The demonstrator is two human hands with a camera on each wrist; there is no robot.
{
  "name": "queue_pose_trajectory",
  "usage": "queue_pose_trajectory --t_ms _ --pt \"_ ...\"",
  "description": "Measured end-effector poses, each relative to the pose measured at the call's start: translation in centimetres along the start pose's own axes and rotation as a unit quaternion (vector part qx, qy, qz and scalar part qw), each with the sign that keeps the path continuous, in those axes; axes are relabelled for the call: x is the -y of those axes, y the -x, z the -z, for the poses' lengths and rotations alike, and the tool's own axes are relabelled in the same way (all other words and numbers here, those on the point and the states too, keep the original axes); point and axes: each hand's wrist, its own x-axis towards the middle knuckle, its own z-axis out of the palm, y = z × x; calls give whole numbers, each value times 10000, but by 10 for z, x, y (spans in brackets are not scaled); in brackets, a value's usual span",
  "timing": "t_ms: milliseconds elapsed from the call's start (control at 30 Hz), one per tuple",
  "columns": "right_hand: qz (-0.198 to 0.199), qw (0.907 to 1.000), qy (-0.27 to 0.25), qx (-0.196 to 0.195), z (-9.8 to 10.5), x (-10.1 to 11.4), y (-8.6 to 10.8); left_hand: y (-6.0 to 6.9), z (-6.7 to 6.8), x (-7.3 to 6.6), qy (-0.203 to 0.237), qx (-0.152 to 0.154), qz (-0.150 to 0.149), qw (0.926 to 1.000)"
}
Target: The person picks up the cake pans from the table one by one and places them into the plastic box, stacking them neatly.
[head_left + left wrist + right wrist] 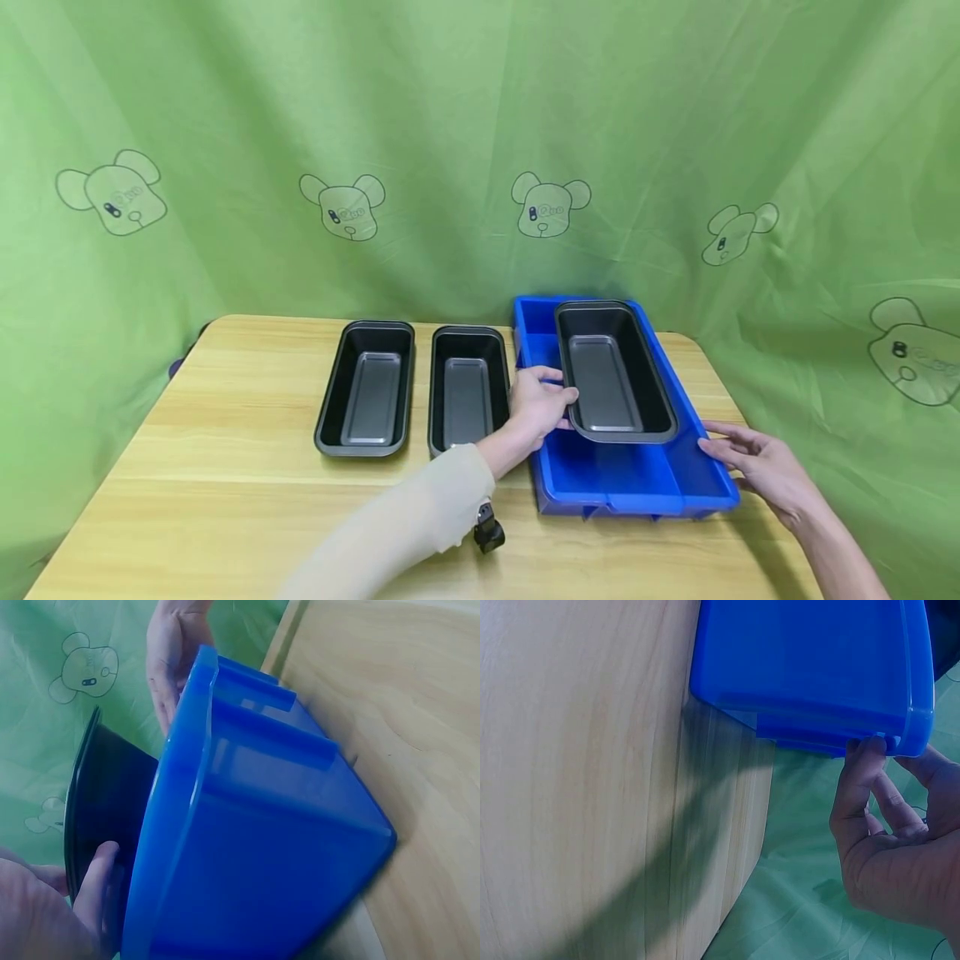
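My left hand grips the left rim of a black loaf pan, thumb over the edge and fingers against its outer wall. The pan is over the blue plastic bin; in the left wrist view its dark side shows above the bin's rim. On the bin's right side, my right hand pinches the rim near the front corner. The right wrist view shows those fingertips tucked under the bin's lip, with the thumb partly hidden. Whether the pan touches the bin's floor, I cannot tell.
Two more black loaf pans, one at the left and one in the middle, stand side by side on the wooden table, left of the bin. A green curtain with bear-head drawings hangs behind and beside the table.
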Motion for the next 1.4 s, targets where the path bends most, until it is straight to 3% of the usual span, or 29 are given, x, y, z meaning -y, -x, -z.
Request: queue_pose_trajectory --t_ms 333,900,1100,1400 --pt "30 10000 4 -37 0 -2 0 0 -19 1 118 -11 63 9999" --pt "110 9999 -7 -65 -1 -4 -1 -1 -45 13 16 -356 333 9988" --pt "238 9996 -178 -6 -1 -4 0 0 -50 19 25 -351 462 9983" --pt "66 9999 84 -100 -1 -2 0 0 -49 27 -155 -348 498 9980"
